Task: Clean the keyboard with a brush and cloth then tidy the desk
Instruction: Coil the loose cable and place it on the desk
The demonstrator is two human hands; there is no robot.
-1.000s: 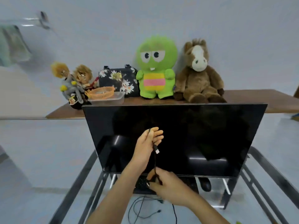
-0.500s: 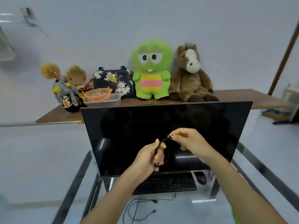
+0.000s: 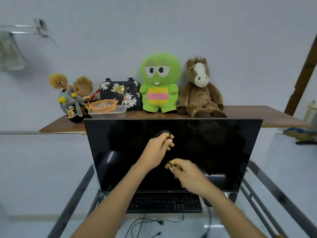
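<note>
Lying under the glass desk (image 3: pixel 267 179), thin black wires (image 3: pixel 147 224) curl on the floor. On the desk sits the black keyboard (image 3: pixel 165 202), flat, just in front of the big dark screen (image 3: pixel 214 145). Its keys have small white marks, too blurry to read.

Above the keyboard, two bare hands are up in front of the screen. The right hand (image 3: pixel 187 174) is lower. Its fingers are curled, and the tips pinch the shiny metal plug end of a thin black cable (image 3: pixel 163 133). The left hand (image 3: pixel 158 146) is higher. Its fingers are curled around the cable, and a small loop sticks out over the top of them.

Behind the screen is a brown shelf (image 3: pixel 257 114). An orange basket (image 3: pixel 103 105) sits in a clear plastic box (image 3: pixel 109 114); something small and grey lies in the basket. Next come two small dolls (image 3: pixel 72 95), a black flowered bag (image 3: pixel 121 94) with a gold badge I cannot read, a green plush toy (image 3: pixel 160 83) and a brown plush horse (image 3: pixel 199 88).
</note>
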